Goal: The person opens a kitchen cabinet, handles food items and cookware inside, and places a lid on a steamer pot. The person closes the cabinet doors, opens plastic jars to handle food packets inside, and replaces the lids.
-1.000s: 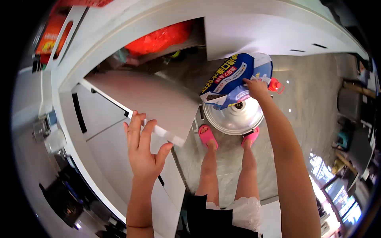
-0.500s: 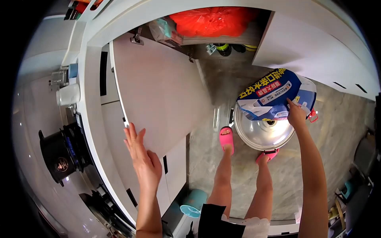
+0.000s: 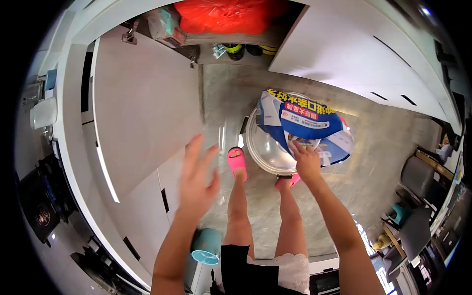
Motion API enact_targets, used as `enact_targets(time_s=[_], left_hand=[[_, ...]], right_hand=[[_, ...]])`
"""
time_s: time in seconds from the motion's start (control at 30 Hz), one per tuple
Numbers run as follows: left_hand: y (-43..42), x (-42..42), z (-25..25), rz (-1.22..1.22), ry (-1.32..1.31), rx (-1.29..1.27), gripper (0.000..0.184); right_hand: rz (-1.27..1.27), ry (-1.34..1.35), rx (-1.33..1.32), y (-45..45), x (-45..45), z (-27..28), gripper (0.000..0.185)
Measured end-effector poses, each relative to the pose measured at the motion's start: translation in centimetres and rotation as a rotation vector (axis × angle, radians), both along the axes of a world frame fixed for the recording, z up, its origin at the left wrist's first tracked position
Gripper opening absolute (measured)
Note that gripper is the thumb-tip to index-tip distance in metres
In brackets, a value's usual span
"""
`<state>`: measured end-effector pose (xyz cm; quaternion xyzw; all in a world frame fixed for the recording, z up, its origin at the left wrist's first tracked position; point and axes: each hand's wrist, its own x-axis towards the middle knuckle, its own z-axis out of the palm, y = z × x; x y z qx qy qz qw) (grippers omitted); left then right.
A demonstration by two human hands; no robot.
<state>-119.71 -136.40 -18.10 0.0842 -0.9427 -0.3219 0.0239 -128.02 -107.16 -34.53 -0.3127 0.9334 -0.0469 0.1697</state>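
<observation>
My right hand (image 3: 307, 160) grips the near edge of a blue and white printed bag (image 3: 309, 123), its fingertips partly hidden in the folds. Beneath the bag, a large round metal lid (image 3: 268, 147) with dark side handles shows on the floor just ahead of my feet. My left hand (image 3: 196, 179), blurred by motion, has its fingers spread and holds nothing. It hovers to the right of a swung-out white cabinet door (image 3: 142, 113), apart from its edge.
Inside the open cabinet lie a red plastic bag (image 3: 226, 17) and a black and green item (image 3: 235, 51). Another white door (image 3: 344, 54) stands at upper right. A teal bucket (image 3: 206, 246) is near my left leg. Chairs (image 3: 417, 177) stand far right.
My left hand has come away from the cabinet door's edge, moving right. The door stands wider open than at first. The bag has turned and now hangs lower over the lid's right side.
</observation>
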Motion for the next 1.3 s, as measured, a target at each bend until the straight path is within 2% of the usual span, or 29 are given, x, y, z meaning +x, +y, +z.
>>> enact_targets(time_s=[0.03,0.1,0.17,0.2,0.27,0.3,0.33,0.37,0.4,0.43,0.47,0.53,0.57,0.63,0.7,0.77,0.83,0.9,0.97,1.0,1.1,1.17,1.3], left_hand=[[1.9,-1.6,-2.1,-0.044,-0.115,0.057,0.064],[5.0,-4.5,-6.8,-0.123,-0.118,0.108,0.069],[7.5,-7.8,-10.6,-0.263,0.002,-0.085,0.060],[8.4,-9.4,-12.2,-0.259,0.014,-0.078,0.060],[9.6,-11.4,-14.9,-0.329,-0.258,-0.126,0.062],[10.1,-11.9,-16.7,-0.318,-0.254,-0.122,0.062],[10.7,-12.1,-18.5,-0.306,-0.282,-0.106,0.052],[11.1,-12.0,-19.7,-0.295,-0.313,-0.088,0.043],[11.3,-11.7,-20.2,-0.290,-0.313,-0.085,0.043],[11.4,-11.2,-20.5,-0.292,-0.271,-0.067,0.032],[11.5,-10.4,-20.5,-0.291,-0.234,-0.049,0.021],[11.9,-8.8,-19.2,-0.326,-0.225,-0.055,0.016],[12.1,-8.1,-18.7,-0.373,-0.207,-0.064,0.011],[12.7,-6.7,-19.0,-0.340,-0.198,-0.065,0.008],[13.4,-5.5,-20.4,-0.361,-0.156,-0.068,0.010],[13.5,-4.6,-19.6,-0.301,-0.080,-0.053,0.010],[13.9,-4.1,-19.3,-0.285,-0.114,0.036,0.009],[14.2,-3.4,-19.4,-0.217,-0.020,0.063,0.007],[13.8,-2.7,-19.3,-0.270,-0.026,0.048,0.008],[13.8,-2.4,-19.7,-0.234,0.035,0.085,0.008],[13.6,-2.2,-19.3,-0.205,-0.011,0.072,0.008],[13.8,-2.3,-19.2,-0.174,0.013,0.042,0.009],[13.1,-2.6,-17.4,-0.216,-0.029,0.017,0.026]], right_hand=[[-0.015,0.029,0.002,0.4,0.7,-0.1,0.045],[-0.030,0.051,0.005,0.9,1.2,-0.6,0.043],[-0.042,0.036,0.070,1.3,1.7,-1.2,0.044],[-0.040,0.011,0.060,1.3,1.8,-0.8,0.039],[-0.037,-0.021,0.073,1.1,2.0,-0.1,0.040],[-0.041,-0.059,0.081,0.9,1.7,0.3,0.040],[-0.054,-0.200,0.127,0.5,1.1,1.8,0.044],[-0.045,-0.200,0.131,-0.6,-0.3,4.6,0.044],[0.041,-0.333,0.352,-2.2,-2.5,8.2,0.047],[0.133,-0.464,0.573,-3.6,-4.8,10.5,0.049],[0.102,-0.197,0.377,-4.6,-6.7,11.2,0.052],[0.068,0.240,-0.070,-7.8,-11.5,13.9,0.054],[0.140,0.377,-0.140,-10.2,-14.3,16.0,0.053],[0.234,0.490,-0.115,-13.7,-19.1,17.1,0.048],[0.238,0.550,0.144,-15.2,-22.9,15.7,0.037],[0.225,0.549,0.330,-15.8,-25.2,14.0,0.049],[0.219,0.536,0.368,-16.6,-23.7,14.7,0.048],[0.089,0.369,0.384,-16.7,-21.1,15.4,0.048],[0.073,0.325,0.322,-15.6,-16.8,16.3,0.051],[0.077,0.319,0.278,-14.6,-15.1,16.3,0.052],[0.085,0.273,0.169,-12.4,-11.3,16.6,0.057],[0.062,0.237,0.202,-12.0,-10.9,16.6,0.060],[0.045,0.256,0.190,-11.9,-10.4,16.5,0.055]])
